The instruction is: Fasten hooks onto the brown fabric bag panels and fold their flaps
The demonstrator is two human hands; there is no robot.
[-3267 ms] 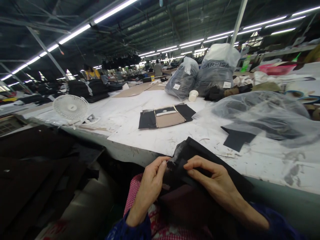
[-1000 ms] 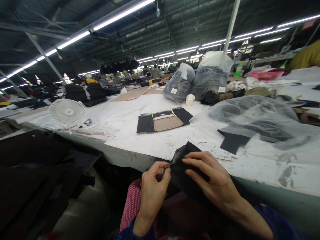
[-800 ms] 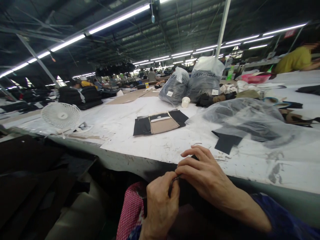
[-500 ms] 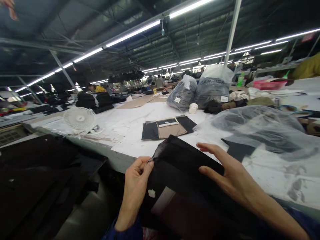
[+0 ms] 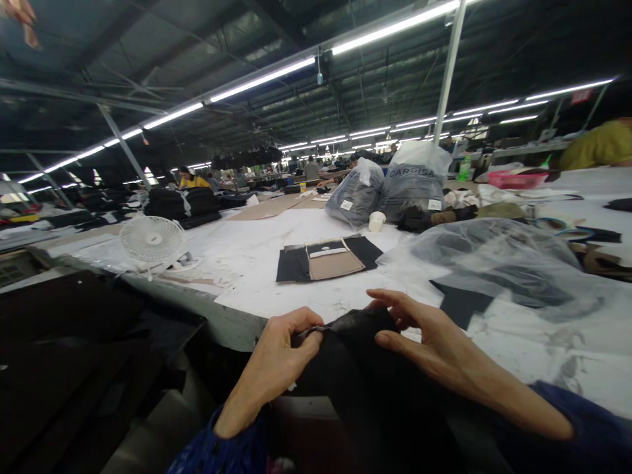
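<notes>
A black fabric piece (image 5: 365, 368) hangs in front of me at the table's near edge, its lower part dark and hard to make out. My left hand (image 5: 286, 352) pinches its upper left edge between thumb and fingers. At the upper right corner is my right hand (image 5: 419, 332), thumb on the near face and bent fingers behind the edge, index finger raised. A pale patch (image 5: 306, 408) shows low on the piece. Beyond the hands, a black panel with a beige pocket (image 5: 336, 263) lies flat on the white-covered table (image 5: 257, 243).
A white fan (image 5: 152, 240) stands at the table's left edge. Stuffed plastic bags (image 5: 409, 191) and a white cup (image 5: 376, 222) are farther back. Clear plastic sheeting (image 5: 484, 247) covers the right side, near a pink basket (image 5: 516, 178). Dark sheets (image 5: 74, 349) lie at lower left.
The fabric's top edge has dropped and tilted. My left hand has moved right along with it, and my right hand has closed from a spread pose onto the corner.
</notes>
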